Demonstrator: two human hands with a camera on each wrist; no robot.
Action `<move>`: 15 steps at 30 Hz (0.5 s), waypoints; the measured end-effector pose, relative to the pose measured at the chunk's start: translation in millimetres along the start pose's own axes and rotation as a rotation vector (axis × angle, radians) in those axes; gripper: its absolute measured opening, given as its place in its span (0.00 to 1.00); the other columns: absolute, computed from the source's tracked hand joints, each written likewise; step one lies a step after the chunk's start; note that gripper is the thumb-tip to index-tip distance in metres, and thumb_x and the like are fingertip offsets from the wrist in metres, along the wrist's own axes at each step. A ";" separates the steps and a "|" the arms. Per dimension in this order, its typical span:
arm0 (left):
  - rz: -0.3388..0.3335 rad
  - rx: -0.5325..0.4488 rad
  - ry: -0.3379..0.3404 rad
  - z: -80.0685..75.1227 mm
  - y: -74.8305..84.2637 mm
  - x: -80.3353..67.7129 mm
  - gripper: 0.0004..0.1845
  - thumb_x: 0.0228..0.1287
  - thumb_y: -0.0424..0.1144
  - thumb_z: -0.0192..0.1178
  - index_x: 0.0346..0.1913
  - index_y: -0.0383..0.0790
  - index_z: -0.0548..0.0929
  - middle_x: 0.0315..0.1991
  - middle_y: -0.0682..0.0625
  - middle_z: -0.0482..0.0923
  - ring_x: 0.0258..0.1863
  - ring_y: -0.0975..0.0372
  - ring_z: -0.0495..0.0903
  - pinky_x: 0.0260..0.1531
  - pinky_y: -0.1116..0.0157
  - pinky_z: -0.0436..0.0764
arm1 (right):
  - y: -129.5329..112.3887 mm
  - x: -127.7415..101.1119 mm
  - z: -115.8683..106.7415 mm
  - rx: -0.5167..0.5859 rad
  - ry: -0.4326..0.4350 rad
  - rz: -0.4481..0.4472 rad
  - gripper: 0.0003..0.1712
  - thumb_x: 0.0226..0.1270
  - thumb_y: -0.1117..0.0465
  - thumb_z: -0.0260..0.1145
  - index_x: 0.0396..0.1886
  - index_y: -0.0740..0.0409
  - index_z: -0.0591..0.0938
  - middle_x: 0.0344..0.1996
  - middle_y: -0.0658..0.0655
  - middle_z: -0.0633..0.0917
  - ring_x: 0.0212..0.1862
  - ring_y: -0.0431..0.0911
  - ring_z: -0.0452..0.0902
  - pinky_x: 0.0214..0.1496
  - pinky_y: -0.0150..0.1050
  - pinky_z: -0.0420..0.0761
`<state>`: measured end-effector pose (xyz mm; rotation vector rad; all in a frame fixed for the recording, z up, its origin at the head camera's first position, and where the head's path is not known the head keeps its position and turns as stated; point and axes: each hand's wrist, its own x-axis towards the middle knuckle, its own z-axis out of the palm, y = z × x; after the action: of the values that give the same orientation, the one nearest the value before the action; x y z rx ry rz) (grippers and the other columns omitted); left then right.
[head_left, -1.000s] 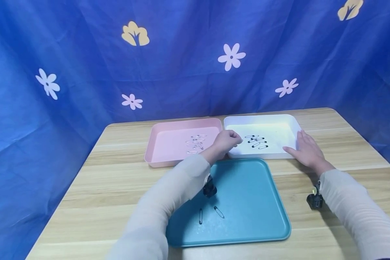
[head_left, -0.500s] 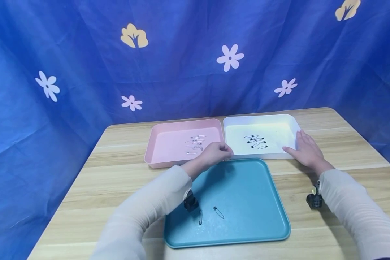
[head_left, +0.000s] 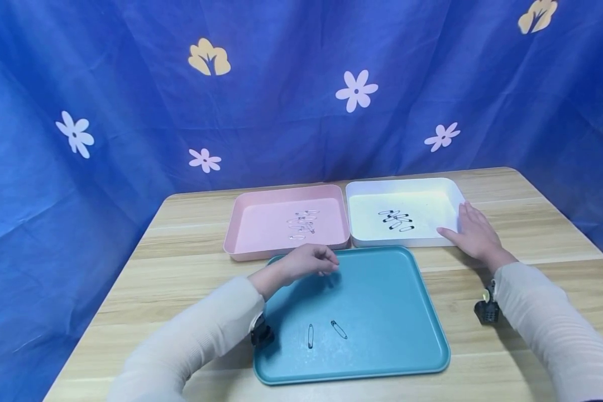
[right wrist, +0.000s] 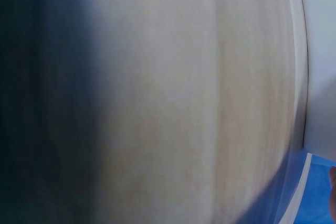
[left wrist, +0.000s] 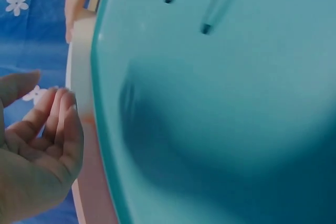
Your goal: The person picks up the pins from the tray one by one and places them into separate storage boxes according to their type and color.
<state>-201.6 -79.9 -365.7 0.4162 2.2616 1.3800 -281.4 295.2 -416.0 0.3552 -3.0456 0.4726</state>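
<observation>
Your left hand (head_left: 309, 262) hovers over the far left corner of the teal tray (head_left: 382, 290), fingers loosely curled and holding nothing. Two safety pins (head_left: 324, 333) lie near the tray's front edge, well apart from that hand. Your right hand (head_left: 474, 234) rests flat and relaxed on the worktop (head_left: 181, 279), touching the right front corner of the white tray (head_left: 449, 190). Dark pins (head_left: 396, 219) lie in the white tray and silver pins (head_left: 304, 223) in the pink tray (head_left: 261, 223) beside it.
</observation>
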 end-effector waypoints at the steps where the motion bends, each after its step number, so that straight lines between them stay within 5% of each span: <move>1: -0.005 -0.002 -0.019 -1.3 -2.5 -2.4 0.09 0.56 0.34 0.55 0.38 0.31 0.77 0.30 0.46 0.76 0.30 0.60 0.73 0.35 0.64 0.74 | -0.2 -0.2 0.0 0.001 0.001 0.001 0.55 0.59 0.35 0.41 0.59 0.81 0.38 0.60 0.77 0.40 0.62 0.64 0.34 0.61 0.53 0.37; 15: 0.019 0.010 -0.270 -8.5 -33.8 -24.7 0.13 0.51 0.31 0.59 0.41 0.30 0.76 0.34 0.45 0.78 0.34 0.60 0.77 0.39 0.68 0.73 | -1.5 -2.1 -1.4 0.009 0.000 0.008 0.55 0.58 0.34 0.42 0.59 0.80 0.38 0.60 0.77 0.40 0.62 0.64 0.33 0.61 0.53 0.37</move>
<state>-185.8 -113.4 -387.0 0.5916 2.0494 1.2396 -279.0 294.7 -414.4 0.3440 -3.0472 0.4863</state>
